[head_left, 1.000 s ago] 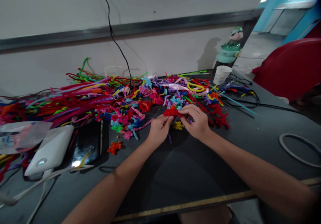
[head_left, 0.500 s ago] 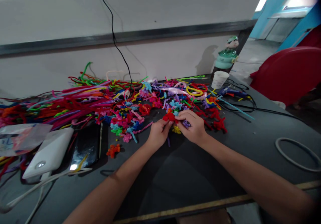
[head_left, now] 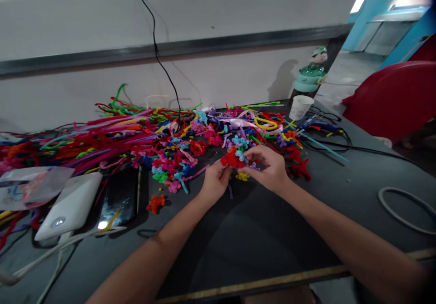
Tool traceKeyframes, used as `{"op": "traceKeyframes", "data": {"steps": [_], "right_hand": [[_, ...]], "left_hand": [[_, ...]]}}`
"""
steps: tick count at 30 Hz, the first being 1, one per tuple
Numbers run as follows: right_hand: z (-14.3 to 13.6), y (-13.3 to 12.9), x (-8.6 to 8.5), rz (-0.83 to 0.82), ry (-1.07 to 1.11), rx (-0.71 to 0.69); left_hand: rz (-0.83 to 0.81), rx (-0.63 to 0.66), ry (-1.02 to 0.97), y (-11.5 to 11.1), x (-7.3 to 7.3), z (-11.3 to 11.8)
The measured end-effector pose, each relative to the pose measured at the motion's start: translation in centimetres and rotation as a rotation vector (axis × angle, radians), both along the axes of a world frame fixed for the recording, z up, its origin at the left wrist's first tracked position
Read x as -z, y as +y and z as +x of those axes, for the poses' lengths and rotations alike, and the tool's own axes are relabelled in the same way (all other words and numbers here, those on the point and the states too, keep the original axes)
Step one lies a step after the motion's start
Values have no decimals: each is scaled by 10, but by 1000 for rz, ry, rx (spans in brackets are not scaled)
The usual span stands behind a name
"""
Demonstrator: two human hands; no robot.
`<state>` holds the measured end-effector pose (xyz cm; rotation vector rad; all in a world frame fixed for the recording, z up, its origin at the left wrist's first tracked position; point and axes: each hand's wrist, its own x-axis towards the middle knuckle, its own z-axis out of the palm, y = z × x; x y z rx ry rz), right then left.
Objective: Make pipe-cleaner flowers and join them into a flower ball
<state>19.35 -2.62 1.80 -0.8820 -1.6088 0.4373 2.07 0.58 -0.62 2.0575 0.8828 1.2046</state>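
Note:
My left hand is closed on a red pipe-cleaner flower, pinching its lower left side between thumb and fingers. To the right of the flower, my right hand has its thumb and fingers parted, with a gap between them. Light-blue fuzzy flowers lie just behind the red one. A yellow fuzzy piece shows on the table between the hands. Off to the left sits an orange pipe-cleaner flower, by itself.
Loose pipe cleaners are heaped along the wall. A white power bank with a cable and a dark phone lie at left. At back right stand a paper cup, a green bottle and a blue glue gun.
My right thumb and fingers have spread and come away from the red flower, moving slightly right. The left hand keeps its pinch. The view has shifted slightly.

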Motion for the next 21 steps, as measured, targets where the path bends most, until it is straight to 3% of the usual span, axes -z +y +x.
{"op": "traceKeyframes", "data": {"steps": [5,14,21], "right_hand": [[-1,4,-1,-343,278,-209],[9,12,0,-724,376,-468],[7,14,4,-806,480,-407]], "left_hand": [[101,-46,25,-1,-4,-1],[410,22,140,-3,-4,-2],[530,0,178,0,-5,-4]]}}
